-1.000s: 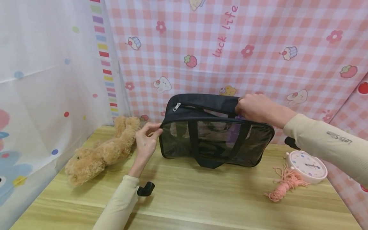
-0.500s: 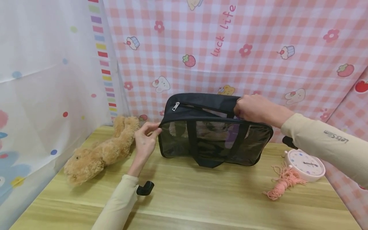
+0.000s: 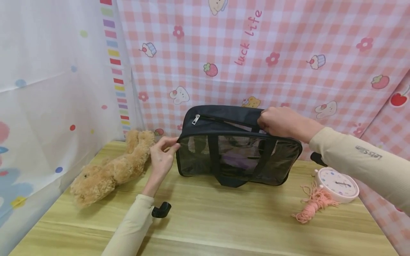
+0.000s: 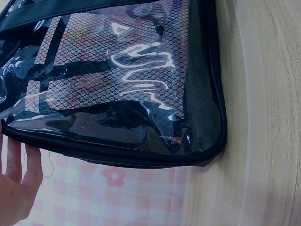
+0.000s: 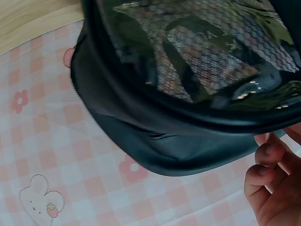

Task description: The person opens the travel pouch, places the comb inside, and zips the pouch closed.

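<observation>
A black bag (image 3: 198,160) with see-through sides stands on the table, its top zip partly undone and a silver zip pull (image 3: 195,119) at the left. My left hand (image 3: 162,158) pinches its upper left corner; in the left wrist view the fingers (image 4: 30,167) meet the bag's edge. At the right part of the opening is my right hand (image 3: 280,121), knuckles up. Its fingers (image 5: 269,153) look bent by the bag's rim in the right wrist view; whether they grip anything is hidden. A purple thing (image 3: 238,160) shows dimly inside the bag, its kind unclear.
A light brown teddy bear (image 3: 118,172) lies on the wooden table (image 3: 217,217) at left. To the right are a pink-white alarm clock (image 3: 337,183) and a bundle of pink yarn (image 3: 312,206). A checked curtain (image 3: 205,46) hangs close behind the bag.
Inside the bag, the purple thing has shifted left and lower, away from below my right hand. My right hand stays at the opening. The left hand keeps its hold on the corner.
</observation>
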A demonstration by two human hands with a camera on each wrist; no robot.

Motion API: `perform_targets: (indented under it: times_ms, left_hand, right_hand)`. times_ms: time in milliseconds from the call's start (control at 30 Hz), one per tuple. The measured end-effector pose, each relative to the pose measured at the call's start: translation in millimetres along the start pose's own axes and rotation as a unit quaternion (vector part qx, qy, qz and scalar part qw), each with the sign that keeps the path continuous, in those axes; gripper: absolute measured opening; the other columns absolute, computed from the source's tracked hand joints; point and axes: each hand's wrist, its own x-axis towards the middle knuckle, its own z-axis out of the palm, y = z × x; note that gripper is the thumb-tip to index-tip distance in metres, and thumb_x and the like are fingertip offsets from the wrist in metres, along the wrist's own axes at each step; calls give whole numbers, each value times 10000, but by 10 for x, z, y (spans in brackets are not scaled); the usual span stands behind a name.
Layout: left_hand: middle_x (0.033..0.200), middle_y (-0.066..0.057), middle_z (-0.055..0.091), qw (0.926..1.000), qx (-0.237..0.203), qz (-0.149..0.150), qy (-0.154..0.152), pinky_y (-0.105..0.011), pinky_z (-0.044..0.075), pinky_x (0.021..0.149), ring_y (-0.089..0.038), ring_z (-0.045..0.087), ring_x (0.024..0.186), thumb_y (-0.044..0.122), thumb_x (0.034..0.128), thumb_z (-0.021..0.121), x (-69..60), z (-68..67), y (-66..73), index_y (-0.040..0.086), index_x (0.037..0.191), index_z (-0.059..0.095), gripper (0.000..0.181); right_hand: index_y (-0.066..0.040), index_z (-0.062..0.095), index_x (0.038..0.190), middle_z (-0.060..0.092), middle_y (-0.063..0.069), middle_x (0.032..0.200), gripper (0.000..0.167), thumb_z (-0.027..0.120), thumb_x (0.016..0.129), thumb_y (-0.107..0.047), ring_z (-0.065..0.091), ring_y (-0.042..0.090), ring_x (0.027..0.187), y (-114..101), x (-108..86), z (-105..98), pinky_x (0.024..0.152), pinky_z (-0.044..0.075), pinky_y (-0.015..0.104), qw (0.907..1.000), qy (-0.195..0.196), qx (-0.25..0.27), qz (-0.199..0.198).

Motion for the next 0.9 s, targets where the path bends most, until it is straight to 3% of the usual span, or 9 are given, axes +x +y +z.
perform_targets:
  times_ms: [267,400,500,667,900]
  left_hand:
    - [966,-229,664,9999,54,-118,29,-311,555,773,-203,656,819,-99,825,673,-31,2,-4,-100,941,683,116]
    - [964,-196,675,9999,159,-66,-7,-296,555,739,-154,653,822,-58,834,684,-26,2,-38,-70,948,695,115]
    - [968,-174,681,9999,110,-27,19,-276,551,721,-140,651,818,-38,831,696,-3,-5,-164,-46,955,706,124]
    - [963,-124,687,10000,-52,60,12,-301,558,755,-149,656,826,-21,831,705,13,2,-308,-14,954,715,124]
    - [933,-97,685,9998,-45,125,135,-323,561,755,-174,665,826,-17,825,711,5,-3,-312,-11,939,718,115]
  right_hand:
    - [-136,569,643,463,-1,586,278,573,899,-27,389,143,518,-158,181,-108,472,294,277,9999,35,129,-103]
    - [-128,656,756,533,9,663,205,563,932,-81,469,154,578,-268,282,-196,492,373,295,9999,-17,159,10]
    - [-100,702,915,624,45,789,124,581,936,-118,568,175,655,-378,388,-272,575,494,346,9998,-20,160,104]
    - [-82,671,1121,670,96,949,220,576,941,-164,633,207,741,-535,600,-335,658,547,404,9993,-37,257,275]
    - [-68,642,1152,653,112,1005,241,512,967,-151,626,214,806,-805,927,-395,672,536,371,9979,-110,635,74]
